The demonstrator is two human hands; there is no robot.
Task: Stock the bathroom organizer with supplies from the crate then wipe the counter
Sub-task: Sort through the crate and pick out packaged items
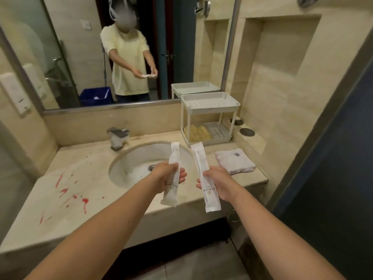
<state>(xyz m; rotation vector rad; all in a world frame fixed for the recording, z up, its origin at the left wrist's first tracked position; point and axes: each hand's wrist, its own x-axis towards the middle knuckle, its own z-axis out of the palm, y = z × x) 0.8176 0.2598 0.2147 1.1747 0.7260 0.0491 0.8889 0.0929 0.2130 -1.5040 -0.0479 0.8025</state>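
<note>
Marble counter [66, 190] shows red smears [84, 202] at eight o'clock, unwiped. Left hand [167, 176] curls its fingers round the left sachet [173, 156], right hand [219, 182] round the right sachet [199, 156]. Two-tier organizer [210, 112] at one o'clock holds yellow packets [198, 132] on its lower tier only; stocking seems barely begun.

Both hands, left [167, 175] and right [217, 181], each grip a white sachet above the sink [129, 168].

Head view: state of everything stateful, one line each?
left hand: holds left packet, sealed
right hand: holds right packet, sealed
organizer: upright, yellow items on lower tier
counter: red stains, unwiped
towel: folded, on counter
faucet: no water visible
</note>
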